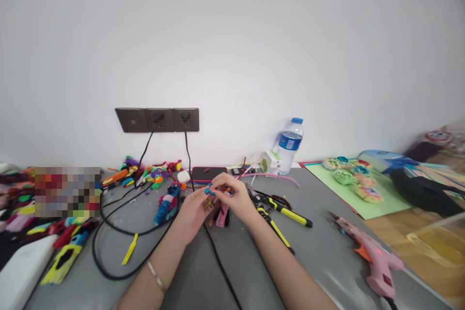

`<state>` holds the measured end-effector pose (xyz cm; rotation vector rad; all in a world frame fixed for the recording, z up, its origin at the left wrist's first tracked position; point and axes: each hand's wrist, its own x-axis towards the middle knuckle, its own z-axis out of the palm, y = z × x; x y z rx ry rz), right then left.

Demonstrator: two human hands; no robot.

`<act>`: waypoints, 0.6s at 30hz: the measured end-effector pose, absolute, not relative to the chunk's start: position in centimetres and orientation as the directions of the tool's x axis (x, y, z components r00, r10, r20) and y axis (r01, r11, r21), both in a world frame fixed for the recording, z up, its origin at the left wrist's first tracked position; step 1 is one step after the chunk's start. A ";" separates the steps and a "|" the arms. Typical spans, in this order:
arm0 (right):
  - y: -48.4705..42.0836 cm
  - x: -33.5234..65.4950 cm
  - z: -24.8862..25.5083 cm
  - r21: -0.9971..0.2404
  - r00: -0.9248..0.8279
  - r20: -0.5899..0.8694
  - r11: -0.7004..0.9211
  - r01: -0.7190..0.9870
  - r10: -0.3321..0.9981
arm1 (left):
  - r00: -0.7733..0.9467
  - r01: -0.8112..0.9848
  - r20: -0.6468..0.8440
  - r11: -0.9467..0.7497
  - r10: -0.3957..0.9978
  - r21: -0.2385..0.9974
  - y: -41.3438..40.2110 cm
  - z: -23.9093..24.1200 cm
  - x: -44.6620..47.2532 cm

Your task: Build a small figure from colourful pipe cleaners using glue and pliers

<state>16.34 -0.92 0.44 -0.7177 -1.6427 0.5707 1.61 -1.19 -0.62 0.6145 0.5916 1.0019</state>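
In the head view my left hand (192, 215) and my right hand (233, 197) meet above the middle of the grey table. Fingertips of both hands pinch a small blue fuzzy piece (209, 191), which looks like pipe cleaner. Just below the fingers hangs a fuzzy pink bundle (222, 216) with darker and orange strands; my fingers partly hide it, and I cannot tell how it joins the blue piece. To the left of my left hand lies a blue and pink pipe-cleaner figure (167, 206). Yellow-handled pliers (278, 213) rest right of my right hand.
A pink glue gun (379, 264) lies at the right, its metal nozzle pointing away. Black cable (103, 266) loops across the left side. A water bottle (290, 147) and a phone (209, 174) are near the wall. Green paper (385, 208) carries several fabric flowers.
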 end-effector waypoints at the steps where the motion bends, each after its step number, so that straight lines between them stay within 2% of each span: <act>1: -0.9 16.4 0.4 -0.710 -0.117 0.679 0.689 0.148 0.725 | 0.407 -0.581 -0.177 0.404 0.896 0.707 -1.2 -0.6 1.6; 5: -1.0 16.4 0.5 -0.717 -0.120 0.672 0.683 0.140 0.730 | 0.375 -0.587 -0.200 0.399 0.905 0.704 -1.3 -0.4 1.7; 18: -1.0 16.6 0.6 -0.776 -0.149 0.607 0.622 0.103 0.781 | 0.431 -0.532 -0.160 0.394 0.888 0.749 -1.3 -0.5 1.5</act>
